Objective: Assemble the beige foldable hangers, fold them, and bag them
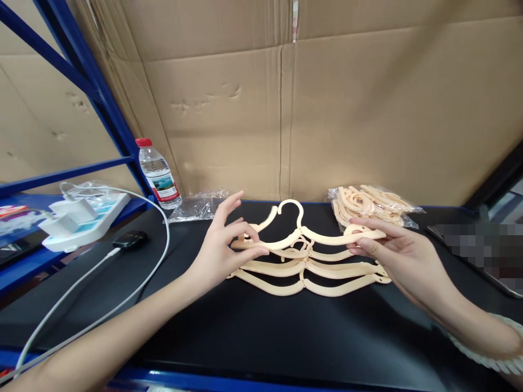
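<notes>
A cream plastic folding clothes hanger [322, 238] is held up between both hands, its hook pointing away from me. My left hand [224, 242] pinches the hanger's left arm between thumb and fingers. At the other end, my right hand [392, 250] grips the right arm's tip, thumb on the near side. Several matching hangers [339, 288] lie stacked and overlapping on the black tabletop [286, 337] just below the held one. Parts of that stack are hidden by the held hanger and my fingers.
A clear bag of cream hanger parts [368, 201] lies at the back right. Back left are a water bottle [159, 174] and crumpled clear plastic wrap [196, 207]. A white power strip [85, 223], black plug-like device [129, 239] and white cable [168, 234] sit left. Cardboard [229, 109] stands behind.
</notes>
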Demonstrator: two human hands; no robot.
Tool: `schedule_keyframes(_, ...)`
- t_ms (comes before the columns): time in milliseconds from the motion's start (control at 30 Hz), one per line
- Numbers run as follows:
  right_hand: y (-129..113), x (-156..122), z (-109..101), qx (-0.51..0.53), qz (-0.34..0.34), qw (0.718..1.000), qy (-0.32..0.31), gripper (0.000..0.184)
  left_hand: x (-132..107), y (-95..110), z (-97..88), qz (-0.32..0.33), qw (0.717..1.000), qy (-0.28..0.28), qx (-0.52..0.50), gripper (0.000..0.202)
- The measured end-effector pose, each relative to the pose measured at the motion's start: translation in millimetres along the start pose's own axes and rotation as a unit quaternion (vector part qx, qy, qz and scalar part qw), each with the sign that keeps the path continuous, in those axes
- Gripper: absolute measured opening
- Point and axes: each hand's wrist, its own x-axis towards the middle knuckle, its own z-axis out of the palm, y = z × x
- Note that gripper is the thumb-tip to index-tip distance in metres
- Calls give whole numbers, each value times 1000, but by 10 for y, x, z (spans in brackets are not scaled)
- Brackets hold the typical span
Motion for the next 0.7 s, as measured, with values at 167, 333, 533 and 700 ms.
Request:
schedule_keyframes(167, 31, 7, 2, 31, -24, 999, 27, 39, -31, 31, 10, 38, 998, -48, -1, 14)
schedule_keyframes(333, 20, 15, 28, 71, -37, 996, 33, 37, -80, 54, 28, 83, 992, -95, 27, 39)
schedule_keyframes(533, -6, 47, 37, 126, -25, 991, 41, 34, -40, 26, 0, 107, 992, -59, -19, 23)
schedule_keyframes(700, -43, 61, 8, 182, -3, 983, 8, 27, 3, 36, -33, 24, 991, -53, -124, 23)
